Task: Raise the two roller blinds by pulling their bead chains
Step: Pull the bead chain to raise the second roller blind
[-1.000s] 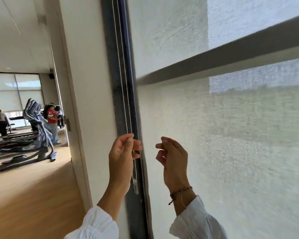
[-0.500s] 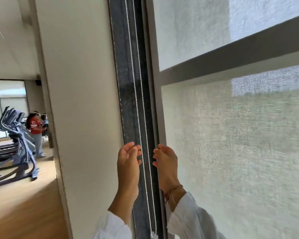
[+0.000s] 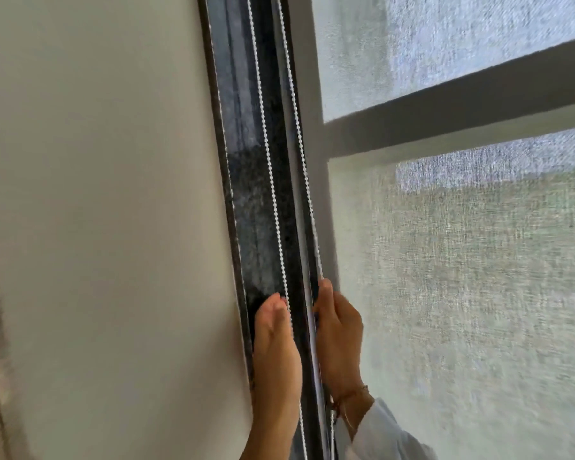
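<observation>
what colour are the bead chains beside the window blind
White: both strands of the small-beaded chain stand out against the dark frame in the head view.

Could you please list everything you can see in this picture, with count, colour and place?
Bead chain strands: two, white, hanging down the dark frame, centre.
Frame: one, dark grey, vertical, between wall and blind.
Blind: one, pale grey mesh, lowered, right.
Crossbar: one, grey shape behind the blind, upper right.
Wall: one, off-white, left.
Bracelet: one, brownish, right wrist.
Sleeve: one, white, bottom right.
Left hand: at the left strand.
Right hand: gripping the right strand.
</observation>
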Available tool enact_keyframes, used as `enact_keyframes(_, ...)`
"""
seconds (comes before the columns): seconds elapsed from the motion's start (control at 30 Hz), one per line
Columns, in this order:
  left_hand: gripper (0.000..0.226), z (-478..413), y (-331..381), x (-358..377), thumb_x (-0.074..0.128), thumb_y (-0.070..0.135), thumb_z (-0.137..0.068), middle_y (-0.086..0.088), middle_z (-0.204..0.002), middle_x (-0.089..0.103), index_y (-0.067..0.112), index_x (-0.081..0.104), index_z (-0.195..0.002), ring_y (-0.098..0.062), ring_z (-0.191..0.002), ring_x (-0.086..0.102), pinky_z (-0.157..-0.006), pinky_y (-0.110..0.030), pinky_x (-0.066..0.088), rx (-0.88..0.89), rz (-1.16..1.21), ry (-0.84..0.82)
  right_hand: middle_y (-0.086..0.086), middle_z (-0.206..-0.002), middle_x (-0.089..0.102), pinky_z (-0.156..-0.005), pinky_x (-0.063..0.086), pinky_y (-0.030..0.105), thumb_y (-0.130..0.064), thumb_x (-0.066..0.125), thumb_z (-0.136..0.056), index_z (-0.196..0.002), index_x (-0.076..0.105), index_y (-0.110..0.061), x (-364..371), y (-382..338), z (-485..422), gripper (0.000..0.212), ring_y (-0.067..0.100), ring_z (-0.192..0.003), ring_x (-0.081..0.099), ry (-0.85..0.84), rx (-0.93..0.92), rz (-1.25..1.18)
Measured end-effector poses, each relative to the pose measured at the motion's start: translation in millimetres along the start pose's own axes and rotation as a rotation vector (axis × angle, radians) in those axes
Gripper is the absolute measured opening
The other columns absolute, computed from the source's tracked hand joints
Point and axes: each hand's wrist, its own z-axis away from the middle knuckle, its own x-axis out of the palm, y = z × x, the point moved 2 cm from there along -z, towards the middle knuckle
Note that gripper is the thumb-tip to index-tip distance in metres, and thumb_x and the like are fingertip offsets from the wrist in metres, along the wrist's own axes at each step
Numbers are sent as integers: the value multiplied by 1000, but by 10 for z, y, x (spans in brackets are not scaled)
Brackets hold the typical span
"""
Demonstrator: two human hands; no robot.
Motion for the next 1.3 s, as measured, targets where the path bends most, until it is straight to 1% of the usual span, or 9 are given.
enact_keyframes(0.27,38,-210,290,184,41,35,-92,21,-119,47,28,44,-129,4,-106,45,-66,4,34,160,-23,-56,-4,-47,37,-43,23,22,-53,34,-87,-54,34,-17,-306,-134,314,48,7,-42,28,61,-338,251)
enact_keyframes(0.37,40,-206,527,232,41,35,-93,15,-123,47,24,43,-131,1,-109,45,-67,10,32,237,-3,-58,-2,-48,32,-42,23,33,-63,30,-86,-52,29,-21,-446,-262,447,54,7,-43,23,90,-368,287)
enact_keyframes(0.47,51,-230,700,350,46,36,-91,7,-141,41,20,32,-138,-9,-126,41,-99,-11,34,244,-20,-146,-1,-47,31,-42,24,37,-68,28,-84,-52,30,-20,-543,-431,596,58,8,-43,23,100,-370,308)
enact_keyframes(0.53,63,-243,748,438,54,32,-87,-2,-146,37,18,24,-140,-17,-130,39,-103,-30,33,140,-27,-230,-1,-47,31,-41,24,36,-69,28,-84,-50,28,-23,-604,-575,727,57,8,-42,24,111,-383,321)
enact_keyframes(0.67,51,-35,869,508,63,22,-82,-5,-106,65,14,42,-128,-17,-89,61,-77,-30,48,-66,138,-404,-4,-47,31,-39,21,29,-60,34,-87,-50,26,-32,-816,-871,928,47,6,-41,22,145,-406,293)
enact_keyframes(0.8,22,358,1164,437,48,31,-91,5,-58,41,13,60,-97,-4,-45,37,-39,-17,33,-72,309,-418,-5,-44,35,-42,21,27,-51,40,-89,-51,32,-20,-1087,-1160,1076,50,7,-43,25,197,-327,242)
enact_keyframes(1.0,41,1232,1530,164,33,50,-85,12,-40,44,26,42,-53,-6,-40,38,-44,-12,27,453,126,-200,-11,-56,56,-57,36,17,-26,45,-94,-83,69,-18,-1382,-1473,1303,27,8,-55,45,127,-74,121)
enact_keyframes(1.17,47,1781,1690,-38,35,66,-80,18,-40,44,31,41,-50,-5,-39,44,-44,-6,29,606,184,-174,3,-104,67,-83,46,34,-23,46,-93,-107,62,-19,-1434,-1951,1506,21,18,-97,61,55,31,-162)
enact_keyframes(1.3,42,1976,1812,-244,37,58,-85,17,-41,45,32,41,-52,-6,-39,44,-44,-7,29,674,148,-148,12,-94,66,-73,53,31,-15,43,-94,-103,62,-7,-1418,-2507,1550,22,24,-88,63,-123,-10,-409)
